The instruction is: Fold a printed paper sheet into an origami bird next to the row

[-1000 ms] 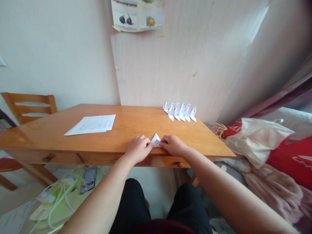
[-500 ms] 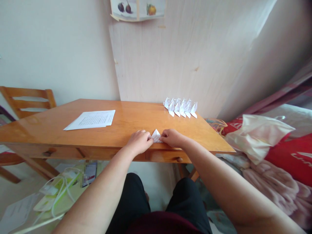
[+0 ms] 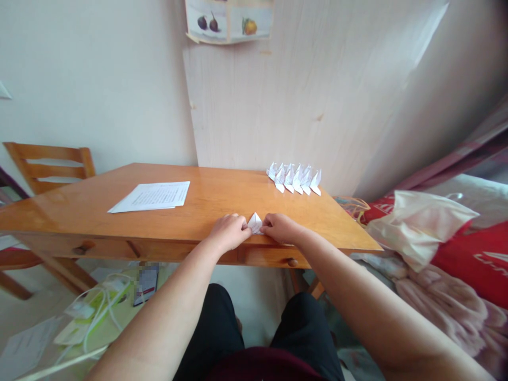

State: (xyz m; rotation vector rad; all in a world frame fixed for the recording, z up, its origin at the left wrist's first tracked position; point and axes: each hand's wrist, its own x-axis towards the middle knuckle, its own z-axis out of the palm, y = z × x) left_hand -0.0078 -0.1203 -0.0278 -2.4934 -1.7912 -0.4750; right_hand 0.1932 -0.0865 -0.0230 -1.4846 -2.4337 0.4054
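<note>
A small folded piece of white paper (image 3: pixel 255 223), pointed at its top, lies at the front edge of the wooden table (image 3: pixel 222 193). My left hand (image 3: pixel 231 231) pinches its left side, fingers curled. On the opposite side my right hand (image 3: pixel 280 228) grips the paper's right edge between thumb and fingers. Both hands rest on the tabletop and cover the paper's lower corners. Toward the back right stand several folded paper figures (image 3: pixel 297 179) in close rows, with pointed tips upward.
A stack of printed sheets (image 3: pixel 153 196) lies on the table's left part. Left of the table is a wooden chair (image 3: pixel 57 168). Red bags (image 3: pixel 472 259) and a pink blanket (image 3: pixel 448 301) crowd the right side. White cables (image 3: pixel 103 301) lie low on the left.
The view has tilted up slightly. Both hands keep their hold on the folded paper; its printed lower front now shows less, with more plain white visible.
</note>
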